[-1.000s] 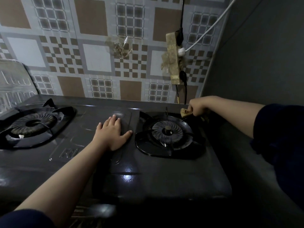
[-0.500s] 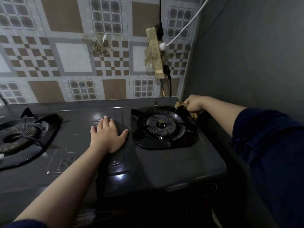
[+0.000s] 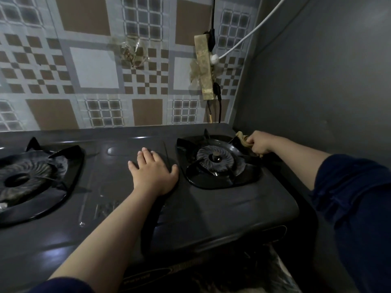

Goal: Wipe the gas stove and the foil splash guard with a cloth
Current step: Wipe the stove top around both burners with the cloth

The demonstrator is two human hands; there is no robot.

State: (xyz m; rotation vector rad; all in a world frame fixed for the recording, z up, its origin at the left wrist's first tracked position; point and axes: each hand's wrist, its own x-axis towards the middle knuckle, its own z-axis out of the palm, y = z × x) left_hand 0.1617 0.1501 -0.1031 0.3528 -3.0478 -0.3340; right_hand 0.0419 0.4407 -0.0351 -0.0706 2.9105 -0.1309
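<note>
A dark two-burner gas stove fills the lower half of the view. My left hand lies flat and open on the stove top between the two burners. My right hand is closed on a small tan cloth at the back right corner of the stove, beside the right burner. The left burner sits at the left edge. The foil splash guard is out of view.
A tiled wall rises behind the stove, with a taped power strip and cables hanging above the right burner. A plain grey wall stands close on the right.
The view has swung right, so the foil guard at the left has left the frame. My right hand with the cloth has stayed at the stove's back right corner. My left hand has not moved.
</note>
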